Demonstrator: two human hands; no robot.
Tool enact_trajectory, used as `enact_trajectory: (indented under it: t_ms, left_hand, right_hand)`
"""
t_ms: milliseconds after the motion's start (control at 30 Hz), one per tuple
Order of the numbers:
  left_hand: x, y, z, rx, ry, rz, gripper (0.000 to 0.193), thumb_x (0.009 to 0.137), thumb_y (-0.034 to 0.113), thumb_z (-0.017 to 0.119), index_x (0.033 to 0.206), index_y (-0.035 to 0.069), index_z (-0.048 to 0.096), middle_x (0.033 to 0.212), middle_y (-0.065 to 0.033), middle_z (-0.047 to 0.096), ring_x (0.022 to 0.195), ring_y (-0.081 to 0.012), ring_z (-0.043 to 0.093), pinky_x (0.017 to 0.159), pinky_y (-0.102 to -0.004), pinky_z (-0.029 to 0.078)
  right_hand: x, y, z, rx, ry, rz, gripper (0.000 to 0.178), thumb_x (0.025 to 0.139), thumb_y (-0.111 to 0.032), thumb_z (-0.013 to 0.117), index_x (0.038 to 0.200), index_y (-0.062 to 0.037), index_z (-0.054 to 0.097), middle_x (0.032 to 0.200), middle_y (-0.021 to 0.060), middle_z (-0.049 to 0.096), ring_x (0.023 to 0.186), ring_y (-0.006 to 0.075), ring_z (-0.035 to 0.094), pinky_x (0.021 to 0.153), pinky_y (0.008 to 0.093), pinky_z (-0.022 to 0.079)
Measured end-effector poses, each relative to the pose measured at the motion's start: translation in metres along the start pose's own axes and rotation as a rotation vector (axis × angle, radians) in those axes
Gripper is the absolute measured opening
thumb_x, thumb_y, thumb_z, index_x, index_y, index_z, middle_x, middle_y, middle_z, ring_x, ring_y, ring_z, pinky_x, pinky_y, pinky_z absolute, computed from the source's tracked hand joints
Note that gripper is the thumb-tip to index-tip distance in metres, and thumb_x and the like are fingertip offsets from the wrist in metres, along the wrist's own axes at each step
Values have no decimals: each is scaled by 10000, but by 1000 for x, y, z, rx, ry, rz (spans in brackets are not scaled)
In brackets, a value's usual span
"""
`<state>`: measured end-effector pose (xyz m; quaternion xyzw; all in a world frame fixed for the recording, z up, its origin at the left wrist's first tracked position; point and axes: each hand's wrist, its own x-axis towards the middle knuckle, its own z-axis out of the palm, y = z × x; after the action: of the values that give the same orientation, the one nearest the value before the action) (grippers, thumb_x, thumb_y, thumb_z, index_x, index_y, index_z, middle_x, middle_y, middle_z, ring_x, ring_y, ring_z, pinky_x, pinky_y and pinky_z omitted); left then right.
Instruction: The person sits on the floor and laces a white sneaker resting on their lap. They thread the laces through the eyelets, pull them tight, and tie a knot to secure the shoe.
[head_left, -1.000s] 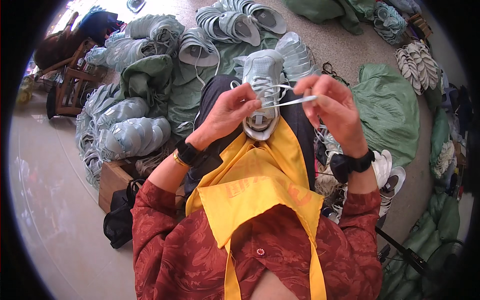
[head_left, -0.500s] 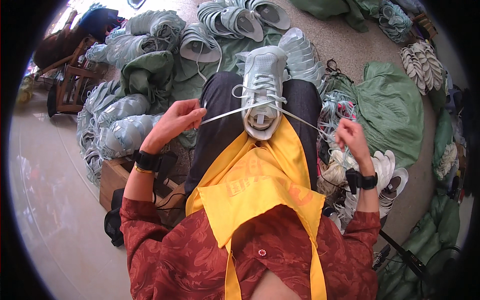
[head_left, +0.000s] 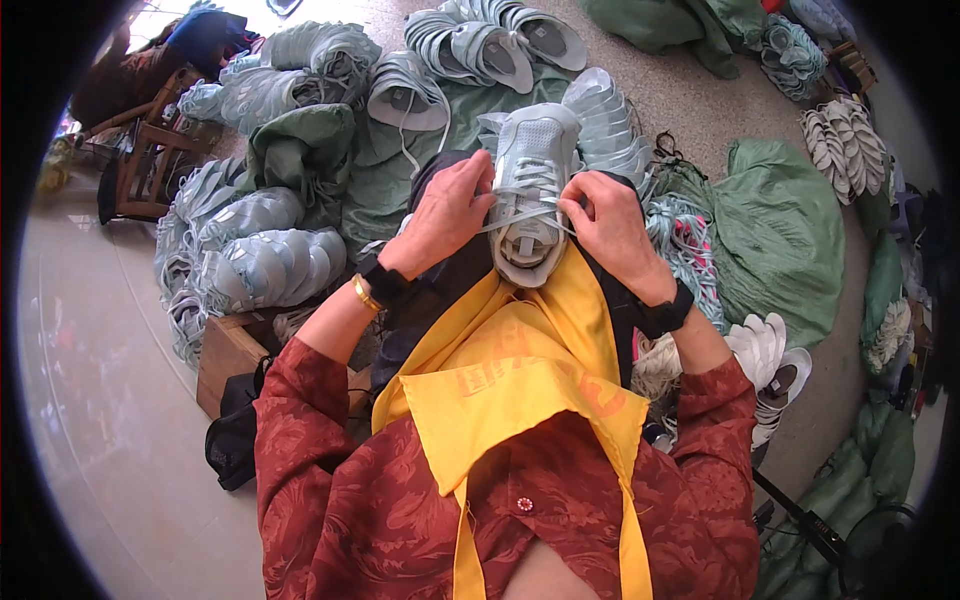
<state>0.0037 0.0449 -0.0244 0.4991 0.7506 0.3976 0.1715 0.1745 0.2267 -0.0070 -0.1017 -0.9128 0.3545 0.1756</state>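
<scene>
A pale grey-blue sneaker (head_left: 538, 128) rests between my knees, toe pointing away from me and heel opening nearest. Light shoelaces (head_left: 524, 213) cross over its tongue in front of the ankle opening. At the shoe's left side, my left hand (head_left: 446, 214) pinches a part of the lace with its fingers closed. On the other side my right hand (head_left: 612, 232) is closed too, thumb and forefinger pressed on the lace beside the eyelets. The exact form of the lace between the fingertips is partly hidden by them. A yellow apron (head_left: 515, 345) lies under the heel.
Stacks of pale shoe uppers (head_left: 275, 262) lie left, with more uppers (head_left: 480, 45) beyond the sneaker. A wooden box (head_left: 228, 362) stands by my left elbow. A green sack (head_left: 780, 235) and bundled laces (head_left: 685, 245) are at right, near white shoe parts (head_left: 760, 350).
Both hands were spread wide with the lace ends pulled taut to either side. They have come inward to the sneaker and now pinch the laces close to its tongue.
</scene>
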Motion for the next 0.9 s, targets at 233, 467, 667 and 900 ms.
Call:
enact_trajectory:
  t_ms: [233, 467, 667, 900]
  left_hand:
    - [0, -12, 9, 188, 20, 88, 168, 837, -19, 615, 972, 15, 521, 846, -150, 583, 763, -373, 586, 675, -430, 472]
    - [2, -18, 4, 97, -34, 62, 77, 886, 36, 636, 944, 13, 590, 823, -105, 563, 749, -268, 571, 685, -379, 469]
    - [11, -17, -23, -595, -391, -237, 169, 1000, 179, 669, 945, 21, 645, 892, 52, 579, 827, -44, 485, 732, -234, 422]
    - [20, -10, -39, -560, -405, -234, 281, 1048, 307, 586, 953, 47, 629, 875, 76, 516, 794, -52, 445, 722, -216, 386]
  right_hand:
    - [0, -3, 1, 436, -117, 339, 108, 943, -83, 674, 929, 11, 624, 788, 76, 696, 599, 111, 602, 534, 277, 464]
    - [0, -5, -18, 735, -141, 460, 120, 964, -89, 687, 1052, -19, 646, 884, 34, 743, 604, 8, 567, 498, 168, 418]
    - [-6, 8, -19, 835, -125, 471, 151, 956, -119, 716, 1064, -30, 661, 905, 35, 750, 663, 11, 591, 553, 169, 442]
    - [-8, 22, -7, 255, -28, 281, 169, 931, -151, 738, 1027, -26, 678, 813, 24, 714, 622, 62, 597, 571, 214, 463]
